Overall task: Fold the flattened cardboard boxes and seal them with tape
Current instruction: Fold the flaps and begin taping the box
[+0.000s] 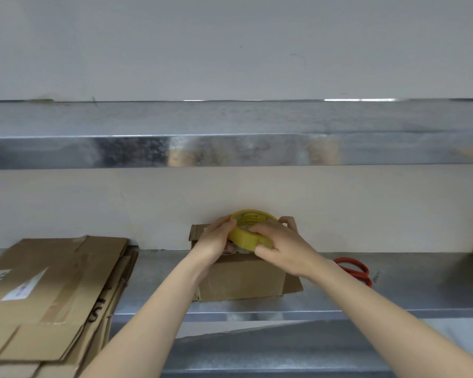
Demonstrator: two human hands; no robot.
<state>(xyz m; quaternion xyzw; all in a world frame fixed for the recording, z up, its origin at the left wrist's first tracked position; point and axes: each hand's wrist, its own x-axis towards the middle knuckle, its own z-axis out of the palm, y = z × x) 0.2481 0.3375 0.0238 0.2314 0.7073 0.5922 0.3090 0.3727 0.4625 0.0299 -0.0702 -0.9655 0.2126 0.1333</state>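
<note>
— Yellow tape roll (250, 230), where is it?
— Held over the small cardboard box (243, 279), which stands midway along the metal shelf (393, 290), near its back edge.
— And the hands?
— The left hand (215, 240) curls round the roll's left side; the right hand (280, 245) grips its right side, fingers wrapped over it.
— Anything else?
— Flattened boxes (47, 296) are stacked at the shelf's left end, overhanging the front edge; red scissors (355, 270) lie right of the box.
</note>
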